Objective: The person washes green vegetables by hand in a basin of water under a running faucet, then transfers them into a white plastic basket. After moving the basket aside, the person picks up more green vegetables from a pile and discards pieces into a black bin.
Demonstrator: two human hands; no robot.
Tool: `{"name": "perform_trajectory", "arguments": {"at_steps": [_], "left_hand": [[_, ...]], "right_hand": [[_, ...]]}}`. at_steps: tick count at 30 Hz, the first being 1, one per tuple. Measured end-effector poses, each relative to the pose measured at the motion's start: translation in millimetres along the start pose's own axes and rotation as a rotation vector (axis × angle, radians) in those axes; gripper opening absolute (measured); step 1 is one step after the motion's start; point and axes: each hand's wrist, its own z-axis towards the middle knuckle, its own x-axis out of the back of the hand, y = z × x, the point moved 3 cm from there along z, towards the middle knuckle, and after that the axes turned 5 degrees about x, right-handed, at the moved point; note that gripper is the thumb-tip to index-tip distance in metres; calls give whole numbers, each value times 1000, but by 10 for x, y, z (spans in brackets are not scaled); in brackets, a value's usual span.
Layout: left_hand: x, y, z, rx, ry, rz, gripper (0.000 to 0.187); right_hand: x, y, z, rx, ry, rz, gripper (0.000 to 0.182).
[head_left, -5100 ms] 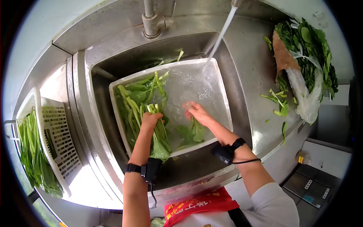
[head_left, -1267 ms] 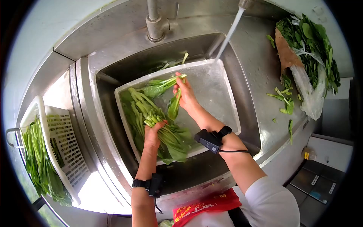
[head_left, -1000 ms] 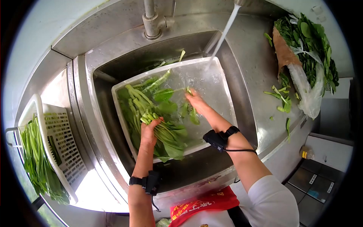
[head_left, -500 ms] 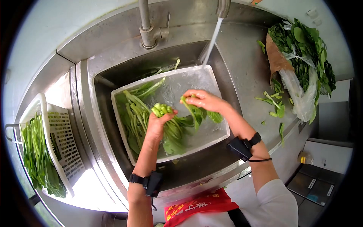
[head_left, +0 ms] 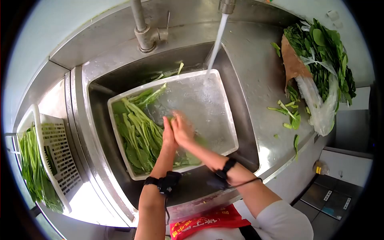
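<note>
My left hand (head_left: 169, 134) and my right hand (head_left: 183, 130) are pressed together over a white tub, closed around a small bunch of leafy greens. Only a bit of green shows between the fingers, and leaves trail blurred below the wrists. The right hand is smeared by motion. The white tub (head_left: 196, 74) holds water and sits tilted in a steel sink (head_left: 240, 116). Long-stemmed greens (head_left: 138, 128) lie along the tub's left side, just left of my hands.
A running faucet (head_left: 227, 7) pours into the tub's back right corner. A second faucet (head_left: 146, 38) stands behind the sink. At left is a white basket (head_left: 60, 148) of greens. Bagged greens (head_left: 320, 52) and loose leaf scraps (head_left: 294, 118) lie on the right counter.
My right hand has moved left and down to meet my left hand, where before they were apart, each holding greens. The bunch is now mostly hidden between them. The view has shifted slightly.
</note>
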Motion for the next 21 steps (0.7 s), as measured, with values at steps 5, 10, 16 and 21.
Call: {"name": "perform_trajectory", "arguments": {"at_steps": [5,10,16,21], "left_hand": [[-23,186,8,-79,-301,76,66],[24,68,-122,86,-79,356,96],[105,-312,210,40,-17,390,52],[-627,82,-474,-338,-154,428,46]], "right_hand": [[351,277,388,30,-214,727,56],[365,632,196,-96,-303,780,59],[-38,1165,273,-156,-344,728,58],[835,56,-5,159,-422,1056,62]]}}
